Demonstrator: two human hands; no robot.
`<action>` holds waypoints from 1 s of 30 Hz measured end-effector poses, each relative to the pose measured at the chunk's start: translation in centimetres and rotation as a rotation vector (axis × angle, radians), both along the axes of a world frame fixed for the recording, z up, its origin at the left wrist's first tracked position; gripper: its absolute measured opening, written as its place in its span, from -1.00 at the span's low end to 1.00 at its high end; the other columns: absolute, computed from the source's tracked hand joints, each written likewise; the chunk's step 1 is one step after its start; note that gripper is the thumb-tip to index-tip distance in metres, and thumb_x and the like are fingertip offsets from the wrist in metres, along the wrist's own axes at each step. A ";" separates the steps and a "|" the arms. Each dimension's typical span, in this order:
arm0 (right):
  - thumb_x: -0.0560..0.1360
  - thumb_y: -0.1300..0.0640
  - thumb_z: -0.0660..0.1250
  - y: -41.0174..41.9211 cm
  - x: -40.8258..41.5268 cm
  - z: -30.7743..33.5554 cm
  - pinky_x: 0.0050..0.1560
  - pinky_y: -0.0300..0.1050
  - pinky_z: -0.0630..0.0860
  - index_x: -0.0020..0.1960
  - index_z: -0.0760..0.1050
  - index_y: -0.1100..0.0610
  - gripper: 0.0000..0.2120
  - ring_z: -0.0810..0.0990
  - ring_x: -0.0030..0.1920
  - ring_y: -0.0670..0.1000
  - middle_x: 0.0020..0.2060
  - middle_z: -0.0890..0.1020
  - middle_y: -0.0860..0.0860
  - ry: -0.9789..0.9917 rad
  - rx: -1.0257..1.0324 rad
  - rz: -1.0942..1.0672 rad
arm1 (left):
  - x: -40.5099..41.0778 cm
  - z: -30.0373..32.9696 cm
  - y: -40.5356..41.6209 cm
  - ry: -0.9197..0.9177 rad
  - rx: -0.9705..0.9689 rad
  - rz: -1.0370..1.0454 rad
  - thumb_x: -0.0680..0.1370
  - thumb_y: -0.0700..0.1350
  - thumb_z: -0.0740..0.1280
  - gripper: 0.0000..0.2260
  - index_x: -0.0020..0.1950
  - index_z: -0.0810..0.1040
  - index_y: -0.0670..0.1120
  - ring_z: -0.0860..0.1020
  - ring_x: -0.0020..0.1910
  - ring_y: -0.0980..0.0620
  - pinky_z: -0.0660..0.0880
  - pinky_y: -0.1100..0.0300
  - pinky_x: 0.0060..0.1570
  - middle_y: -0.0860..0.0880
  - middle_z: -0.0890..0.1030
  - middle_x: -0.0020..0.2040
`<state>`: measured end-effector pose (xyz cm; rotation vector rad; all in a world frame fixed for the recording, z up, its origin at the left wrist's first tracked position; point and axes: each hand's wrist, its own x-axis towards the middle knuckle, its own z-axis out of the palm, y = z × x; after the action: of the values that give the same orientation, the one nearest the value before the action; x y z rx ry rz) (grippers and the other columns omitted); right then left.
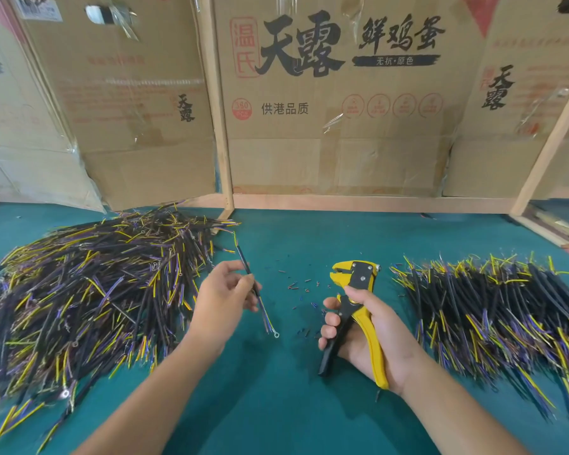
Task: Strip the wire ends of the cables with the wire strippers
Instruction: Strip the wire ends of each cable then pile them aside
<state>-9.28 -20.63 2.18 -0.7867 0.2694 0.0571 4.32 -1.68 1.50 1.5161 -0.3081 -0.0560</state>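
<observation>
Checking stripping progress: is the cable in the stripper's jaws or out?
Out. The cable is pinched in the left hand, apart from the stripper held in the right hand.

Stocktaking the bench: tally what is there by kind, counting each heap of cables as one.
Heaps of cables: 2, a left heap and a right heap
Single cables in the hands: 1, the cable in the left hand
Wire strippers: 1, the strippers in the right hand
Total: 4
</observation>
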 end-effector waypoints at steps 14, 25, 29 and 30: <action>0.43 -0.04 0.39 0.2 0.6 -0.2 -0.20 0.07 0.48 -0.06 0.57 0.28 -0.65 0.42 -0.35 0.12 -0.32 0.42 0.12 0.011 -0.007 -0.022 | -1.5 1.5 -0.7 -0.190 -0.093 -0.210 0.57 -0.44 0.16 -0.44 0.43 0.36 0.09 0.51 -0.37 -0.02 0.56 0.16 -0.30 -0.14 0.62 -0.28; 0.46 -0.05 0.38 0.0 -0.1 -0.2 -0.20 0.08 0.52 0.05 0.51 0.27 -0.61 0.43 -0.33 0.11 -0.30 0.42 0.12 -0.046 0.043 -0.078 | -2.1 1.3 -0.6 0.104 -0.238 -0.192 0.67 -0.23 0.18 -0.82 -0.02 0.57 -0.17 0.43 -0.48 -0.02 0.45 0.18 -0.47 -0.10 0.51 -0.36; 0.48 -0.06 0.37 0.4 -0.3 -0.4 -0.19 0.09 0.53 0.02 0.54 0.29 -0.62 0.43 -0.32 0.10 -0.29 0.42 0.12 -0.059 0.026 -0.053 | -2.8 1.6 0.0 0.094 -0.205 -0.210 0.69 -0.13 0.19 -0.72 -0.11 0.64 -0.01 0.30 -0.52 0.05 0.27 0.25 -0.53 -0.02 0.43 -0.39; 0.48 -0.06 0.37 0.5 -0.3 -0.4 -0.20 0.09 0.53 0.01 0.55 0.29 -0.62 0.43 -0.33 0.10 -0.29 0.42 0.12 -0.062 0.026 -0.054 | -3.0 1.8 0.1 0.076 -0.196 -0.227 0.69 -0.12 0.20 -0.74 -0.09 0.64 0.00 0.30 -0.52 0.05 0.26 0.26 -0.53 -0.02 0.43 -0.38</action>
<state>-9.58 -20.11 1.74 -0.7541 0.2309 -0.0148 1.29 -1.63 3.29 1.2770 -0.4117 -0.2556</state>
